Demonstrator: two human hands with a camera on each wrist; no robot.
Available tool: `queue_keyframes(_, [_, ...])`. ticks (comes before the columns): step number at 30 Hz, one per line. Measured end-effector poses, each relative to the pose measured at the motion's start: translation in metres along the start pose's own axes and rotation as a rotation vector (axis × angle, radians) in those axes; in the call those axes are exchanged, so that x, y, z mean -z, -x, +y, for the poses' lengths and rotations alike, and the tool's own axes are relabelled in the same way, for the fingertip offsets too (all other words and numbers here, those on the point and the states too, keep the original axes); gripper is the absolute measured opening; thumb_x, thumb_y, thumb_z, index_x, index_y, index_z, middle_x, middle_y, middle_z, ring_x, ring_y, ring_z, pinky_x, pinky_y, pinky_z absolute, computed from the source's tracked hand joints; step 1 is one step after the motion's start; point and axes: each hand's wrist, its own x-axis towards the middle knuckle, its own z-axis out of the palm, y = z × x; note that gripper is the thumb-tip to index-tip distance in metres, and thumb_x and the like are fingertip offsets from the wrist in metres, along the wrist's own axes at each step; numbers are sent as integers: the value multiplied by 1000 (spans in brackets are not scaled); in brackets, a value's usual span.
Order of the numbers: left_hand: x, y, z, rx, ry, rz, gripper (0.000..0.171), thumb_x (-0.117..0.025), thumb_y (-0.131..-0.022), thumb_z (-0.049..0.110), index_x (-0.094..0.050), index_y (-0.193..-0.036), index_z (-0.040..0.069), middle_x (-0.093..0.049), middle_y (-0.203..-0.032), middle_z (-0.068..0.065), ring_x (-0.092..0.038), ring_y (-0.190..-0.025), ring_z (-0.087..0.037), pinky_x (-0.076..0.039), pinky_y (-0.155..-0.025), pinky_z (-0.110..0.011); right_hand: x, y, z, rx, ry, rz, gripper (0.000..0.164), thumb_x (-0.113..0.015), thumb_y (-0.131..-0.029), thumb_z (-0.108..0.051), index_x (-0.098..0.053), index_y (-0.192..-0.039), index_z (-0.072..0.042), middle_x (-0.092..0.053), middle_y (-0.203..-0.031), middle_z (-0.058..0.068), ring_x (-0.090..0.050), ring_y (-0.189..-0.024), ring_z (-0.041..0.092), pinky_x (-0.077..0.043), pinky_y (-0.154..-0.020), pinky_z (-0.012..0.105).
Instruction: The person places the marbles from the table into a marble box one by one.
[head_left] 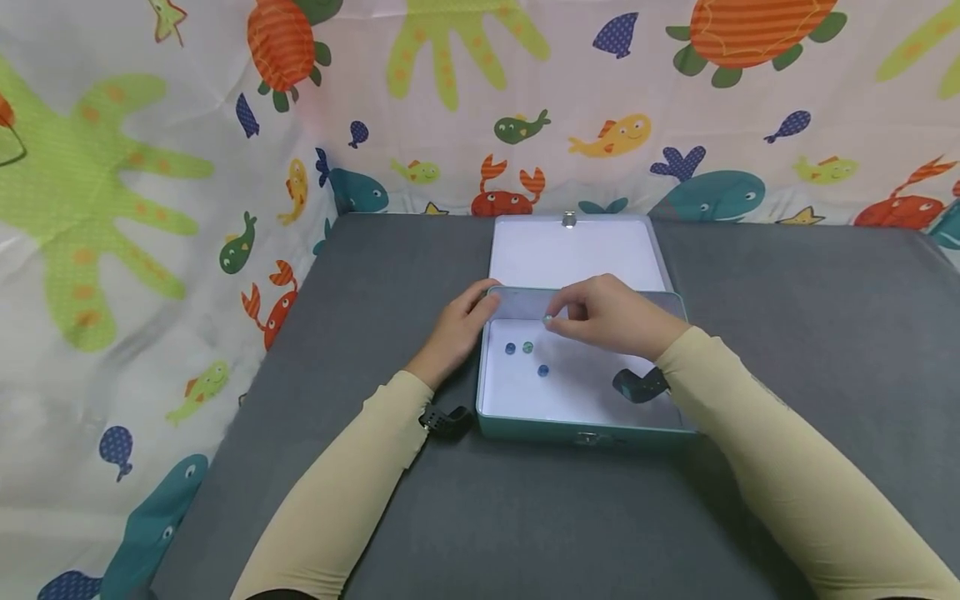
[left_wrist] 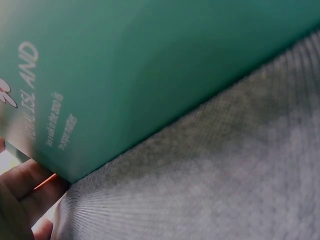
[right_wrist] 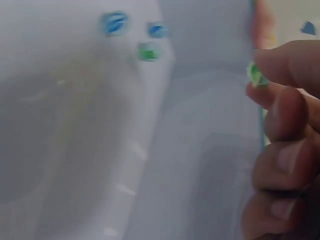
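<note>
A teal tin box with a white inside lies open on the table. My left hand grips its back left corner; in the left wrist view the fingers lie along the corner of the printed green wall. Over the box, my right hand pinches a small green marble between thumb and index finger, the other fingers curled in. Two blue marbles and one green marble rest on the left part of the box floor.
The white-lined lid lies tilted back behind the box, with a metal clasp at its far edge. Grey cloth covers the table. A sea-animal curtain hangs along the back and left sides.
</note>
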Motion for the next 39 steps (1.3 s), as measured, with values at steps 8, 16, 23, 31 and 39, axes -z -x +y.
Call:
queue_keyframes(8, [2, -2, -1, -4, -8, 10, 49, -49, -108, 49, -59, -147, 22, -65, -139, -6, -58, -126, -24, -43, -112, -50, -12, -4, -1, 19, 82, -43, 15, -80, -95, -19, -81, -107, -10, -54, -64, -2, -51, -62, 14, -42, -58, 31])
queue_keyframes(16, [3, 1, 0, 6, 5, 7, 49, -49, -107, 51, -59, -147, 23, -64, -141, -4, -57, -128, -22, -42, -114, -49, -17, -8, 2, 10, 110, -67, 15, -81, -94, -17, -81, -107, -9, -55, -65, -2, -51, -63, 14, -43, -59, 32])
queue_keyframes(23, [4, 2, 2, 9, 15, 19, 47, -49, -108, 50, -60, -145, 24, -64, -140, -3, -57, -128, -22, -42, -114, -48, -20, -10, 6, -5, 130, -96, 13, -80, -94, -15, -81, -106, -9, -55, -65, -2, -52, -64, 14, -44, -62, 31])
queue_keyframes(31, [1, 2, 2, 13, 32, -2, 46, -49, -109, 49, -58, -147, 25, -63, -142, -2, -56, -130, -21, -41, -115, -50, -26, -10, 12, -33, 171, -147, 14, -79, -92, -11, -82, -106, -11, -57, -68, -3, -53, -69, 14, -44, -65, 31])
queue_keyframes(39, [0, 1, 4, 15, 18, 0, 46, -49, -108, 50, -59, -145, 24, -64, -140, -3, -57, -128, -21, -42, -114, -49, -28, -10, 13, -11, 201, -160, 16, -78, -89, -7, -84, -104, -10, -68, -77, -4, -55, -72, 14, -45, -68, 31])
